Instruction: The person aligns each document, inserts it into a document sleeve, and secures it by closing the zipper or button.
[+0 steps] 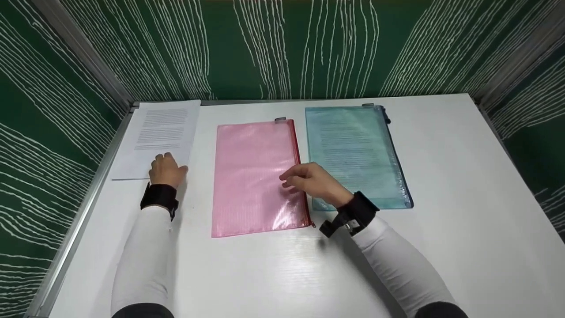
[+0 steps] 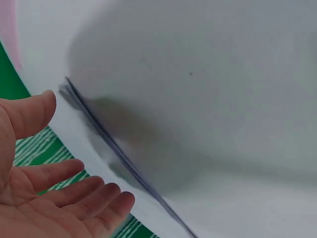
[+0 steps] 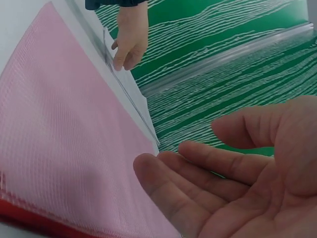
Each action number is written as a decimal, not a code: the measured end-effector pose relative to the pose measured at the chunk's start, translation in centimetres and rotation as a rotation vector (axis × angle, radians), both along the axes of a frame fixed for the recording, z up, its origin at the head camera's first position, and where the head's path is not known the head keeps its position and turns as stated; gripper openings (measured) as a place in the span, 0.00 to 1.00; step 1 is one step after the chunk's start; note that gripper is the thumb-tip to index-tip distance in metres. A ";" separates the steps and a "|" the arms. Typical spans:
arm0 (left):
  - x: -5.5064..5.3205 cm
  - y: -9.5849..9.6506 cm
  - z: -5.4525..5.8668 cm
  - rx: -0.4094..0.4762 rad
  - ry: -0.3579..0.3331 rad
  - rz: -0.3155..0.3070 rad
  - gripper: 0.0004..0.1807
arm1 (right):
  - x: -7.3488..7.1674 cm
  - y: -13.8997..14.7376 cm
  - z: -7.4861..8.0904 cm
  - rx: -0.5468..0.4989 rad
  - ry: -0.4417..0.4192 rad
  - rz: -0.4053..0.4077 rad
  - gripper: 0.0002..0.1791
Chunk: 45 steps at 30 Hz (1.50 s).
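Note:
On the left of the table, printed paper sheets (image 1: 161,128) lie in a stack. My left hand (image 1: 167,171) is over their near edge; in the left wrist view its fingers (image 2: 74,198) are relaxed and spread beside the stack's edge, pinching nothing. A pink zip pouch (image 1: 254,176) with a red zipper lies flat in the middle. Above its right side hovers my right hand (image 1: 311,179), fingers loosely bent and holding nothing, as the right wrist view also shows. Right of the pink pouch is a teal zip pouch (image 1: 353,150) with a dark zipper and printed text showing through it.
The white table (image 1: 459,185) is bordered by green walls (image 1: 251,53) with white wavy lines. A metal rail (image 1: 79,221) runs along the table's left edge. The two pouches lie close side by side.

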<state>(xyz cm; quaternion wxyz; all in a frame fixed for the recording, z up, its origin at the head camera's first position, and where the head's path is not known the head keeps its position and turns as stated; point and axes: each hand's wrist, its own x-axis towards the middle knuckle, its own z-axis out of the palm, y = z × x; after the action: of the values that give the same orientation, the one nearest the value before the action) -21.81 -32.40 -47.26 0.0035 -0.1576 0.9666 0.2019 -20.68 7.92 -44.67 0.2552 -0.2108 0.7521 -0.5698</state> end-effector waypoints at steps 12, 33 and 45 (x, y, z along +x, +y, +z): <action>0.0 0.1 0.4 -0.022 -0.095 -0.037 0.31 | 0.1 -2.8 0.2 0.073 0.005 0.014 0.17; 2.5 5.3 1.6 -0.264 0.313 -0.169 0.07 | 0.4 -5.6 -1.6 -0.061 -0.012 -0.070 0.18; 7.6 13.2 3.8 -0.284 0.456 -0.254 0.04 | 0.0 -6.3 -2.7 -0.221 -0.203 -0.174 0.27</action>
<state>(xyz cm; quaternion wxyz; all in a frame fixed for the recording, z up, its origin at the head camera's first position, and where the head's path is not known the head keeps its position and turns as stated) -14.26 -19.19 -43.43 -0.2107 0.0154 0.9730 0.0926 -20.70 1.61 -47.37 0.2545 -0.1130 0.6707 -0.6874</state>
